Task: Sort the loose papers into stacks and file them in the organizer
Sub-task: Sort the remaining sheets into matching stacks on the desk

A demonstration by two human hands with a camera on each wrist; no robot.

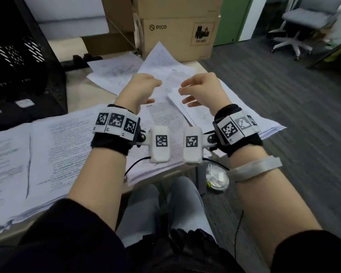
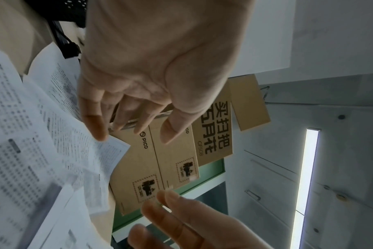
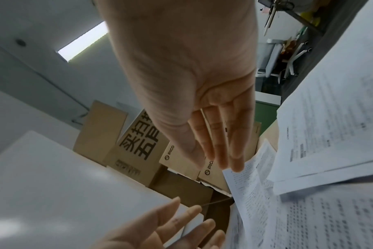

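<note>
Loose printed papers (image 1: 165,66) lie scattered over the table (image 1: 83,95), with a thicker spread of sheets (image 1: 57,146) at the near left. The black mesh organizer (image 1: 18,62) stands at the far left. My left hand (image 1: 146,89) and right hand (image 1: 193,89) hover side by side above the papers, palms facing each other a short gap apart. Neither holds anything. In the left wrist view the left hand (image 2: 134,124) has loosely spread fingers beside the sheets (image 2: 43,134). In the right wrist view the right hand (image 3: 215,151) has straight fingers next to the papers (image 3: 319,134).
Stacked cardboard boxes (image 1: 177,36) stand at the table's far edge behind the papers. The table's right edge drops to grey carpet (image 1: 283,85), and a white office chair (image 1: 295,36) is further off. My knees (image 1: 165,203) are below the near table edge.
</note>
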